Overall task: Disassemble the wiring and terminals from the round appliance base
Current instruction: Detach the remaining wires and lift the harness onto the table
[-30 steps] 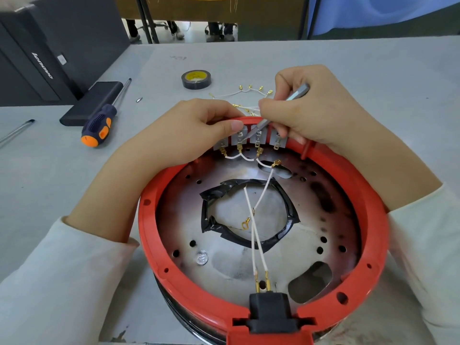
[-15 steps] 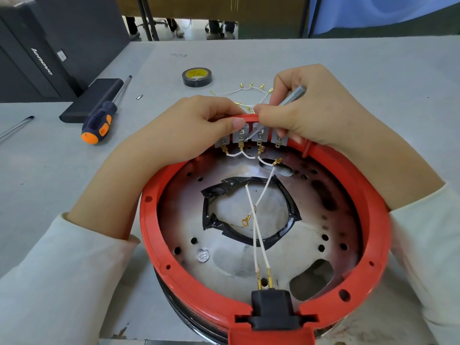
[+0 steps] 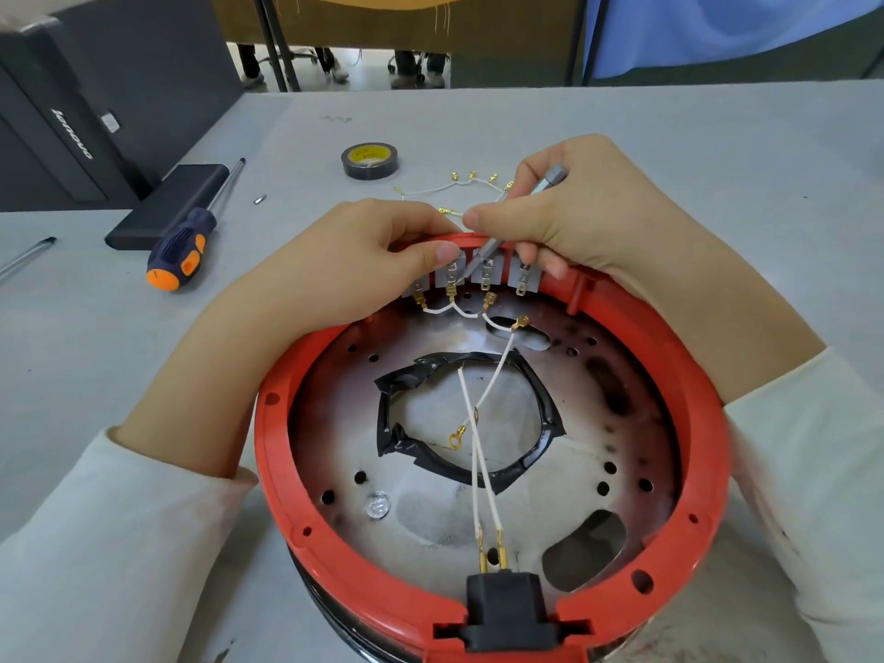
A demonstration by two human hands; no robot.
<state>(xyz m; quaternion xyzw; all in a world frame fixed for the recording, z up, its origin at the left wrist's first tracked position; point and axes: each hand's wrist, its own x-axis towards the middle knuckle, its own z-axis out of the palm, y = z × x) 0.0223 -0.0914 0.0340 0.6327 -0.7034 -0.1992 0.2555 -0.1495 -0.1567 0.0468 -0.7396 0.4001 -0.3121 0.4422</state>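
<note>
The round red base (image 3: pixel 492 471) is set on the tabletop (image 3: pixel 717 145). Its far rim is clamped by the left hand (image 3: pixel 354 260), while a thin grey tool (image 3: pixel 483 256) (tip at the terminals (image 3: pixel 478 279)) is pinched in the right hand (image 3: pixel 588 212).

On the grey counter (image 3: pixel 669 150) stands a round red appliance base (image 3: pixel 268 452). The left hand (image 3: pixel 354 260) grips its far rim, while the right hand (image 3: pixel 574 217) holds a slim metal tool (image 3: pixel 483 256), tip at the grey terminal blocks (image 3: pixel 485 275). White wires (image 3: pixel 483 466) cross to a black socket (image 3: pixel 504 610).
</note>
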